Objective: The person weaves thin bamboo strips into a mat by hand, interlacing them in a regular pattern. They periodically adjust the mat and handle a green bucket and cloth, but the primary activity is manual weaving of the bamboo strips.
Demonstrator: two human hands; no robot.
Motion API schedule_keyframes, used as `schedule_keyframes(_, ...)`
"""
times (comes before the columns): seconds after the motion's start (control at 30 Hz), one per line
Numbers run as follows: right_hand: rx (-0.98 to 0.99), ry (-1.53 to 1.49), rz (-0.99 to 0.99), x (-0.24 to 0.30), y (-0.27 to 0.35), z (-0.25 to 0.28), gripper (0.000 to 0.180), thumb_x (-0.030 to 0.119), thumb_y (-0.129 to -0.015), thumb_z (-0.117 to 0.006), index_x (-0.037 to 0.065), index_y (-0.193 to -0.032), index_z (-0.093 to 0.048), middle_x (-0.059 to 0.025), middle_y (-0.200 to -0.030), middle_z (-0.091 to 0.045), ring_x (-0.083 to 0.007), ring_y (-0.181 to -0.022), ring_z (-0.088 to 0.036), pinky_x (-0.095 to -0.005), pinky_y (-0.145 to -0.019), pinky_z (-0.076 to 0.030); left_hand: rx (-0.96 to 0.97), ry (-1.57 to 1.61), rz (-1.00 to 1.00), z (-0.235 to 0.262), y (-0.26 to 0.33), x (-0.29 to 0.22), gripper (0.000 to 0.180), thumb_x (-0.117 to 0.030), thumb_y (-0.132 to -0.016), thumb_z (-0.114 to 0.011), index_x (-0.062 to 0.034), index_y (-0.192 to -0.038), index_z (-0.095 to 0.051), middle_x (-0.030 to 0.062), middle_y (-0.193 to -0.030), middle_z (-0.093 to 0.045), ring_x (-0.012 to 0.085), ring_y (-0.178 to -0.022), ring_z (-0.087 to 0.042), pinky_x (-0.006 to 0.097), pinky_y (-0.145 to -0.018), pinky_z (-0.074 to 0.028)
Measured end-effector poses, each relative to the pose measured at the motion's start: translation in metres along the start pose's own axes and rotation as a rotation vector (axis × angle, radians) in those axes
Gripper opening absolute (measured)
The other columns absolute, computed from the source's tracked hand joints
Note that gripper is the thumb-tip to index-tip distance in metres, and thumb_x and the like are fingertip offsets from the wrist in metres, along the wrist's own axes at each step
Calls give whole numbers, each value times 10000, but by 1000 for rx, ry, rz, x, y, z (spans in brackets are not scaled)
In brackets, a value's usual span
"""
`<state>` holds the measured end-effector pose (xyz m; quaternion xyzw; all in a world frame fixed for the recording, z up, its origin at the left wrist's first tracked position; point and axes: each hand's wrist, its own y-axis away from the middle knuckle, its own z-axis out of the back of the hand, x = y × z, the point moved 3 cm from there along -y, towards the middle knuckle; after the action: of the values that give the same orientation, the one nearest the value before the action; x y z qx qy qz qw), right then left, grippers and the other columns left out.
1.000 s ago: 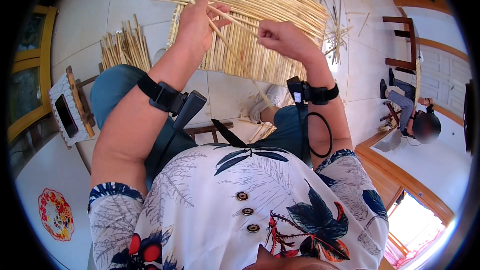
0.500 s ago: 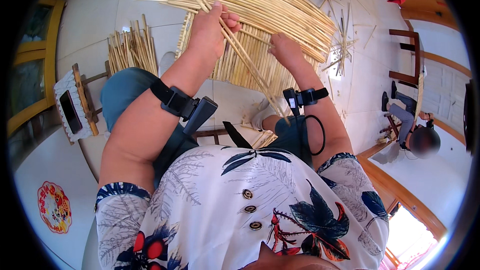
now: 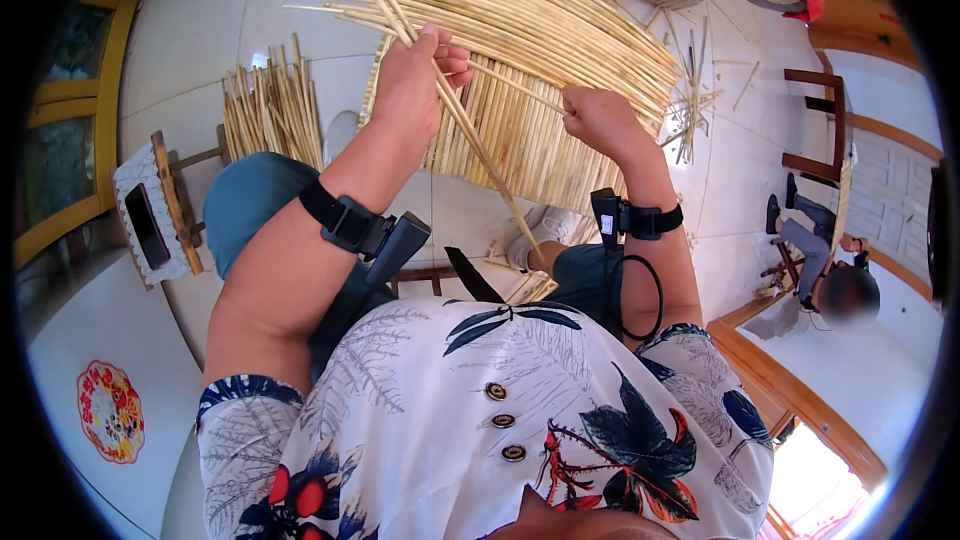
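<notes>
My left hand [image 3: 412, 85] is closed around a few long, straw-coloured stalks [image 3: 474, 140], which slant from the top edge down toward my right knee. Pinched in my right hand [image 3: 606, 122] is a thin stalk [image 3: 518, 88] that stretches between my two hands. Both hands are above a mat of stalks [image 3: 490, 125] laid side by side. Across its far part lies a thick layer of longer stalks [image 3: 530, 15], with loose ends sticking out at the left. The fingertips of my right hand are partly hidden.
A bundle of shorter stalks [image 3: 268, 110] stands at the left, near a small covered stool [image 3: 182, 205] bearing a phone [image 3: 147, 227]. Loose stalks [image 3: 690, 105] litter the tiled floor at right. Farther right, a person [image 3: 808, 245] sits by a dark wooden frame [image 3: 815, 165].
My right hand has moved right and a little nearer along the thin stalk. My left hand has come slightly nearer, and the lower end of the long stalks has swung left.
</notes>
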<state>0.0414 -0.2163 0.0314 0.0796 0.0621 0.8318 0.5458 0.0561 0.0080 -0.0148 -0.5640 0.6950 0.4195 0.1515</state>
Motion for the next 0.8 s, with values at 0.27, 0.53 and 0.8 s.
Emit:
schedule_keyframes(0.27, -55, -256, 3, 12, 14, 21, 96, 112, -739, -571, 47, -757, -502, -117, -652, -555, -287, -605, -548, -350, -551, -428, -64, 39, 53, 7, 2, 9, 274, -216, -934, -368, 29, -1037, -437, 173, -946, -529, 263, -867, -555, 410, -724, -514)
schedule_keyframes(0.53, 128, -426, 98, 49, 1, -1, 123, 147, -781, -573, 39, -829, -538, -117, -723, -582, -285, -687, -575, -343, -612, -454, 138, 209, 78, 3, 1, 11, 250, -212, -937, -354, 7, -1020, -441, 200, -1015, -529, 317, -989, -547, 500, -813, -477)
schedule_keyframes(0.8, -265, -51, -87, -17, -4, -31, 165, 144, -744, -584, 63, -882, -541, -119, -862, -543, -313, -834, -553, -401, -681, -474, 4, 102, 108, 5, 1, 11, 229, -207, -941, -345, -7, -907, -451, 183, -922, -533, 294, -882, -577, 466, -769, -503)
